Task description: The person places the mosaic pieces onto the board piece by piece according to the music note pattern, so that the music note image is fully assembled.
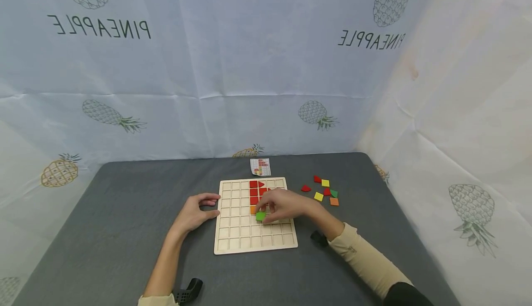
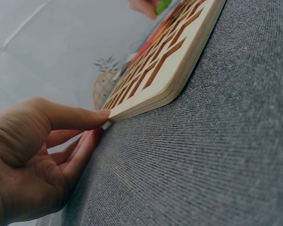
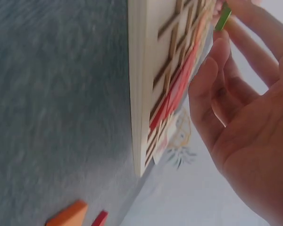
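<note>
A wooden grid board (image 1: pixel 234 233) lies on the dark grey table. My left hand (image 1: pixel 193 213) touches its left edge, the thumb and fingertips set apart along the side. Over the middle of the board, my right hand (image 1: pixel 284 204) pinches a green tile (image 1: pixel 260 216) by its edges; the right wrist view shows the tile (image 3: pixel 223 18) tilted between the fingertips. Red tiles (image 1: pixel 254 192) fill cells in a column near the top, with a red pointed piece (image 1: pixel 261 184) beside them. Below sits an orange tile (image 1: pixel 252 210). The right hand covers part of the red pieces.
Right of the board lie loose pieces: red ones (image 1: pixel 305 188), yellow squares (image 1: pixel 318 197), a green piece (image 1: pixel 334 194) and an orange square (image 1: pixel 334 201). A small printed pattern card (image 1: pixel 260 167) lies behind the board. Pineapple-print cloth (image 1: pixel 249 65) hangs behind the table.
</note>
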Available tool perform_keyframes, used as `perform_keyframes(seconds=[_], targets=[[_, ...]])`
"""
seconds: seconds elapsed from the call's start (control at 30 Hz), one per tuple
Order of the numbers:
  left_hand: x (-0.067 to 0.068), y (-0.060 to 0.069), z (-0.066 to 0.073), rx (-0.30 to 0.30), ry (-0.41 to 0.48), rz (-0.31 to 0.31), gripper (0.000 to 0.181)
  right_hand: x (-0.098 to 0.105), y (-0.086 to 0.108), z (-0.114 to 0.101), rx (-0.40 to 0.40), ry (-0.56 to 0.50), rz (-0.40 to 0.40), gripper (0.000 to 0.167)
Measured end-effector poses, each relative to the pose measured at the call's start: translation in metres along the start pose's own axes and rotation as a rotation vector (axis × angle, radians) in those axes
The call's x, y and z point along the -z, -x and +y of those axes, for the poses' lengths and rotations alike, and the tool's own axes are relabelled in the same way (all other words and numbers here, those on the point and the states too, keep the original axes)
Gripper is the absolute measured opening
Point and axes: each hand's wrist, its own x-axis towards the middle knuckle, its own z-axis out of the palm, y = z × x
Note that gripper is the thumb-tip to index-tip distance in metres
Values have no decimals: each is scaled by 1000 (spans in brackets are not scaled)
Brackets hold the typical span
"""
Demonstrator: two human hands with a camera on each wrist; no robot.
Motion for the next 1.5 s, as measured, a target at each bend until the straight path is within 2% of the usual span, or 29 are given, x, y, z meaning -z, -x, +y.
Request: perform_keyframes(seconds=[0.3, 0.57, 0.73, 0.93, 1.27, 1.5], targets=[[1, 0, -1, -10, 7, -9, 47, -12, -15, -1, -4, 89, -12, 31], [2, 0, -2, -14, 15, -20, 48, -14, -15, -3, -27, 69, -11, 31], [2, 0, -1, -11, 20, -23, 48, -7, -9, -3, -37, 28, 8, 31], [2, 0, 0, -21, 12, -22, 47, 11, 8, 4, -62, 7, 75, 32], [2, 0, 0, -27, 12, -31, 48, 36, 51, 28, -100, -53, 203, 32], [3, 3, 2, -27, 20, -36, 49, 49, 82, 39, -184, -79, 254, 35]])
